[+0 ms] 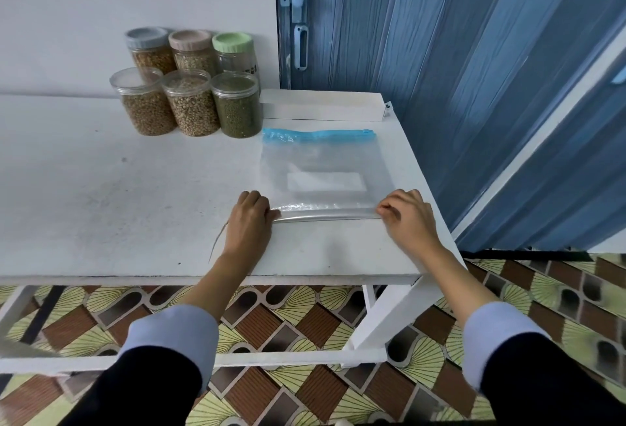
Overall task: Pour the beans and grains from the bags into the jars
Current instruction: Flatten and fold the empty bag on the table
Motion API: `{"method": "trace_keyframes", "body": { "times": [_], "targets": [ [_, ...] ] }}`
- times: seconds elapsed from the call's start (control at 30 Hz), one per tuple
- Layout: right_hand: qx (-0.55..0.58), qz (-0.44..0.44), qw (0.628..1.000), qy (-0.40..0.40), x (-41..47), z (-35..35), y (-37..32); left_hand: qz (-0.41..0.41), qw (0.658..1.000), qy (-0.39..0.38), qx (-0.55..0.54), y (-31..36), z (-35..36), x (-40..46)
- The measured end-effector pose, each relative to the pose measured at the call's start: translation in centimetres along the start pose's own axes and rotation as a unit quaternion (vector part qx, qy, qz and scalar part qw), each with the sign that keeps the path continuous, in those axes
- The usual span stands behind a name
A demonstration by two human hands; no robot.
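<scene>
An empty clear zip bag (323, 168) with a blue zipper strip lies flat on the white table (118, 195), its near edge folded or rolled over. My left hand (249, 219) pinches the near left corner of the bag and my right hand (408, 214) pinches the near right corner. Several jars stand at the back by the wall: a tan-bean jar (144, 102), a pale-grain jar (190, 104) and a green-bean jar (237, 105) in front, three lidded jars behind, the green-lidded jar (235, 53) nearly empty.
A long white box (321, 105) lies just beyond the bag at the table's back right. A blue folding door (440, 70) stands to the right. The table's right edge is close to my right hand. Patterned floor shows below.
</scene>
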State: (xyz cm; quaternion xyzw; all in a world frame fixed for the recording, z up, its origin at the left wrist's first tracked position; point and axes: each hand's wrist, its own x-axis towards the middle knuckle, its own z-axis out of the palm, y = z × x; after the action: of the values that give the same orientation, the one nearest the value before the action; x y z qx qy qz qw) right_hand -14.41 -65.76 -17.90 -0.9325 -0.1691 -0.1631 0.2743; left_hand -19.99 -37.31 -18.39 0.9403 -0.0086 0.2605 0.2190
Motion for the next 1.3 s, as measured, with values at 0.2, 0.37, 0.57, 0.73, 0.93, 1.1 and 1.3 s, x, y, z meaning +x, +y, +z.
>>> {"method": "trace_keyframes", "body": {
  "times": [0.2, 0.37, 0.57, 0.73, 0.93, 1.1, 1.3],
  "targets": [
    [0.017, 0.003, 0.999, -0.036, 0.2, -0.5, 0.4, 0.099, 0.994, -0.034, 0.03, -2.1, -0.7, -0.5],
    [0.045, 0.04, 0.998, -0.028, 0.7, -0.1, 0.5, -0.001, 0.997, -0.023, -0.077, -1.8, -1.0, -0.1],
    [0.035, 0.117, 0.992, 0.009, 1.3, 0.8, -0.4, -0.26, 0.945, -0.061, -0.191, -0.7, -0.9, 1.6],
    [-0.063, 0.106, 0.992, 0.007, 2.1, 1.2, -1.3, -0.201, 0.978, -0.036, -0.033, 0.8, -0.3, 2.1],
    [-0.079, 0.06, 0.994, 0.04, 1.6, 1.5, -0.4, -0.083, 0.995, 0.01, 0.054, -0.1, 0.5, 0.9],
    [-0.055, 0.026, 0.998, 0.012, 1.5, 1.3, 0.5, 0.008, 0.997, -0.008, 0.073, -1.3, 0.1, 0.6],
    [-0.026, -0.002, 0.999, -0.033, 1.3, 0.3, 1.2, 0.004, 0.999, -0.019, 0.042, -1.6, -0.5, 0.5]
  ]
}}
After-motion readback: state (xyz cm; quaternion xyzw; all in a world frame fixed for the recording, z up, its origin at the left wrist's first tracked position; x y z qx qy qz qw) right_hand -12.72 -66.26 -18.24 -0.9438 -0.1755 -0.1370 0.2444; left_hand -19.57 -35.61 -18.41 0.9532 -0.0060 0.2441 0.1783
